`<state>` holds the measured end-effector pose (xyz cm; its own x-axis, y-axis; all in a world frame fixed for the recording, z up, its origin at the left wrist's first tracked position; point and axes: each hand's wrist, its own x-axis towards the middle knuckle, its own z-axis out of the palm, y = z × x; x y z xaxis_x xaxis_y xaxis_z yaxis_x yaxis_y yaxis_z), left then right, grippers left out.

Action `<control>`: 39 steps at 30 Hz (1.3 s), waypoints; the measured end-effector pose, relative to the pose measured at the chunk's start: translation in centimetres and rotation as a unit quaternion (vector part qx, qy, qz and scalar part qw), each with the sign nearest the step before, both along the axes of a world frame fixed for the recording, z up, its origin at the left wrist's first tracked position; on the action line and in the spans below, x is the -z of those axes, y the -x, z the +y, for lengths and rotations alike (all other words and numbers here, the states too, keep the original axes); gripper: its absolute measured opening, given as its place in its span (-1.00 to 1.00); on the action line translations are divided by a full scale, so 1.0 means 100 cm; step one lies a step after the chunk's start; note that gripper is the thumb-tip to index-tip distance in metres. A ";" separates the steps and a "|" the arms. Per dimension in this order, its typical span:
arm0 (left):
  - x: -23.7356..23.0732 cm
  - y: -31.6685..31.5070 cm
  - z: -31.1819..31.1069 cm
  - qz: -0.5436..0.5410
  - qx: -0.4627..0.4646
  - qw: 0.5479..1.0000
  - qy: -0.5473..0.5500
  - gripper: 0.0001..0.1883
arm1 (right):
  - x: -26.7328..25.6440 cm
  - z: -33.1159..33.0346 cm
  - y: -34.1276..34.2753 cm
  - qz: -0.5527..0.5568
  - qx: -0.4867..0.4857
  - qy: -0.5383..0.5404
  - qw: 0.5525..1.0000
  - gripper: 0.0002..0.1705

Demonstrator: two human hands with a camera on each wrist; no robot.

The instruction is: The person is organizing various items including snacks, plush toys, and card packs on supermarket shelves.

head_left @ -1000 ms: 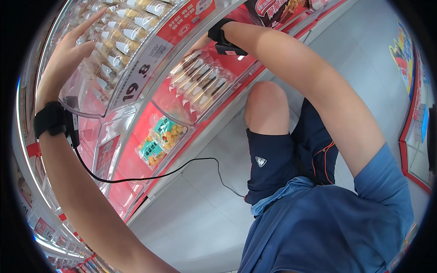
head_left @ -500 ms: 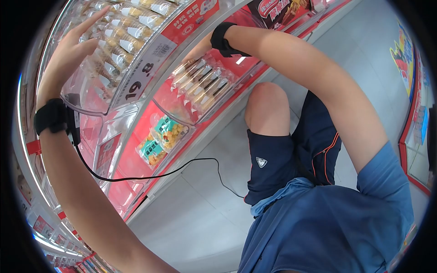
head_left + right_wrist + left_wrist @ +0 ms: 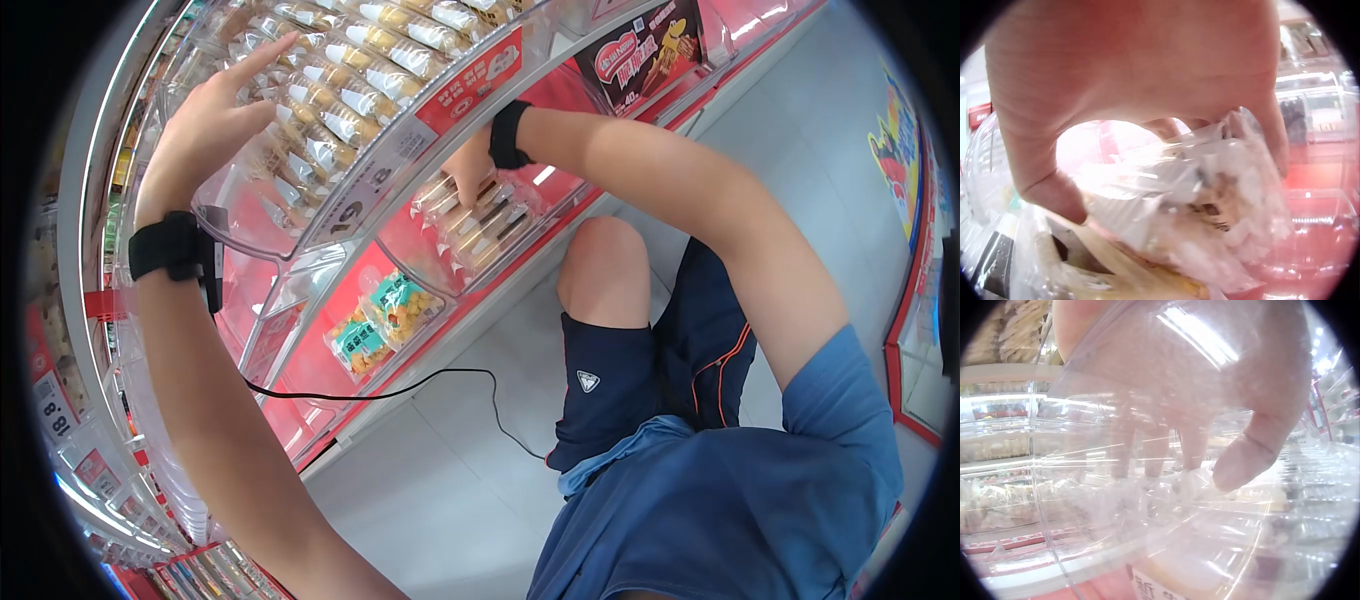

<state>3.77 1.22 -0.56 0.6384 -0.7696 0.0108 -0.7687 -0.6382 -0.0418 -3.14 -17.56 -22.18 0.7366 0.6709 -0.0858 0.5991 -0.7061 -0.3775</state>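
Observation:
In the head view the left hand (image 3: 212, 125) lies at the upper clear bin, fingers extended over rows of wrapped snacks (image 3: 385, 75). Through clear plastic, the left wrist view shows the same hand (image 3: 1197, 375), its fingertips at clear wrappers (image 3: 1172, 497). The right hand (image 3: 470, 165) reaches under the price strip into the lower bin, onto a row of wrapped snack sticks (image 3: 485, 240). Seen from the right wrist, that hand (image 3: 1141, 69) curls its thumb and fingers round a clear crinkled packet (image 3: 1216, 206); part of its fingers is hidden behind it.
Green-labelled snack bags (image 3: 400, 305) lie in the lower bin beside the sticks. A dark red box (image 3: 645, 55) stands further right. A price strip (image 3: 375, 170) runs between the two levels. A black cable (image 3: 440, 372) hangs from the left wrist across the shelf front.
The right hand has come from the far end of the lower row onto the snack sticks, a finger now visible over them. The head view has shifted; the left hand stays at the upper snacks.

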 end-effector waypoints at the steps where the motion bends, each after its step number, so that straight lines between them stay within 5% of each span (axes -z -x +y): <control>1: 0.001 0.002 -0.001 -0.006 0.001 1.000 -0.001 -0.26 | 0.002 0.007 0.003 -0.026 0.002 0.026 0.999 -0.24; 4: -0.003 0.016 -0.007 -0.023 -0.001 1.000 -0.002 -0.26 | 0.034 0.029 -0.005 -0.097 0.035 0.011 0.995 -0.32; 7: -0.012 0.040 -0.019 -0.012 -0.072 0.997 -0.035 -0.22 | 0.081 0.039 -0.039 -0.038 0.054 -0.001 0.998 -0.35; 9: -0.010 0.036 -0.016 -0.019 -0.059 0.998 -0.027 -0.22 | 0.063 0.028 -0.022 -0.069 0.062 -0.062 0.994 -0.31; 17: -0.011 0.041 -0.018 -0.049 -0.077 0.995 -0.032 -0.24 | 0.052 0.001 -0.005 -0.119 0.063 0.009 0.991 -0.45; 19: -0.013 0.043 -0.019 -0.047 -0.082 0.995 -0.033 -0.24 | 0.061 -0.015 0.005 -0.315 0.031 0.022 0.948 -0.54; 22: -0.012 0.043 -0.019 -0.046 -0.087 0.994 -0.049 -0.26 | -0.006 -0.030 0.052 -0.171 0.056 0.120 0.976 -0.50; 25: -0.012 0.043 -0.018 -0.052 -0.088 0.993 -0.056 -0.27 | -0.017 -0.044 0.083 -0.430 0.025 0.074 0.900 -0.43; 26: -0.013 0.043 -0.018 -0.054 -0.088 0.993 -0.055 -0.27 | -0.043 -0.043 0.102 -0.340 0.031 0.129 0.931 -0.47; 30: -0.013 0.044 -0.018 -0.053 -0.090 0.993 -0.060 -0.27 | -0.043 -0.051 0.125 -0.462 -0.004 0.084 0.883 -0.56; 33: -0.011 0.042 -0.016 -0.060 -0.091 0.993 -0.051 -0.21 | -0.071 -0.057 0.153 -0.525 -0.047 0.016 0.850 -0.56; 37: -0.014 0.046 -0.018 -0.052 -0.097 0.991 -0.073 -0.27 | -0.108 -0.067 0.192 -0.271 0.049 -0.223 0.935 -0.14; 39: -0.012 0.045 -0.016 -0.057 -0.094 0.992 -0.065 -0.27 | -0.113 -0.075 0.196 -0.152 0.094 -0.409 0.895 -0.03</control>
